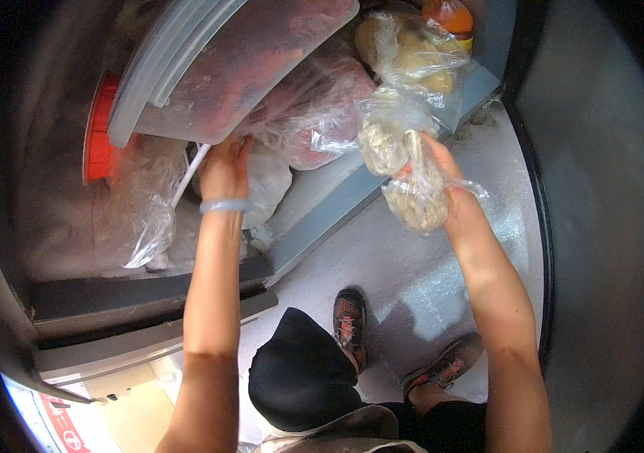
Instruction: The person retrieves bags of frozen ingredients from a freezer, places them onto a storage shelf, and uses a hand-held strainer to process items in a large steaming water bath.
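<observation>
My right hand (443, 161) grips a knotted clear plastic bag of pale lumps (415, 209), held in front of the sill of a frosted freezer compartment. Part of that bag hides some of my fingers. Just behind it lies another clear bag with yellowish lumps (412, 51). My left hand (225, 164), with a pale band at the wrist, reaches in under the corner of a translucent plastic container (242, 73) with reddish contents. Its fingertips are hidden, so its hold cannot be told. A clear bag with pinkish-red contents (322, 113) and a whitish bag (268, 181) are beside it.
A red plastic tub (101, 130), a white stick (190, 175) and a crumpled clear bag (155, 232) are left of my left arm. An orange bottle (449, 22) stands at the back right. The grey sill (322, 212) crosses diagonally; an open door (599, 226) is at right.
</observation>
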### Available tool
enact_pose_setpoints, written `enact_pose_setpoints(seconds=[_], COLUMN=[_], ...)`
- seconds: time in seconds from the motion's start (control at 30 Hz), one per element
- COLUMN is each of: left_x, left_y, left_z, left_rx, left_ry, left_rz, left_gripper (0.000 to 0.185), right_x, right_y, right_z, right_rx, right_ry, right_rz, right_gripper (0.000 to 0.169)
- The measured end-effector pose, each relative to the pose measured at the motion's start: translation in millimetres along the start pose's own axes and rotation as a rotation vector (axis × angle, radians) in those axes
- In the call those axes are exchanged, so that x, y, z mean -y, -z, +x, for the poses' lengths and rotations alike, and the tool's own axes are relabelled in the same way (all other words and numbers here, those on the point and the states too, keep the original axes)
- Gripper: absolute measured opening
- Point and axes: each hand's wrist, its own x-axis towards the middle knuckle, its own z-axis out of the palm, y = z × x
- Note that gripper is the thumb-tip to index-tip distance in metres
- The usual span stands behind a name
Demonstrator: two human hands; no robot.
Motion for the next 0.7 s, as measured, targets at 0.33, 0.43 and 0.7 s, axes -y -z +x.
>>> enact_pose_setpoints(seconds=[0.33,0.43,0.7], left_x=[-16.5,-10.2,15.2], left_y=[105.6,34.7,-39.0], left_z=[-6.0,-4.5,48.0], left_rx=[0.209,0.091,0.498], left_ry=[0.399,0.012,-0.518], left_rz=[-0.418,0.126,1.644], left_gripper=[0.044,0.041,0.023], right_x=[-10.2,-3.3,-6.6], right_y=[-7.6,-8.7,-1.8], right_z=[-1.8,-1.8,-1.3], right_rx=[-0.230,-0.214,-0.215], right_ry=[0.028,0.025,0.079], right_rz=[-0.096,-0.076,-0.194], right_gripper=[0.028,0.030,0.033])
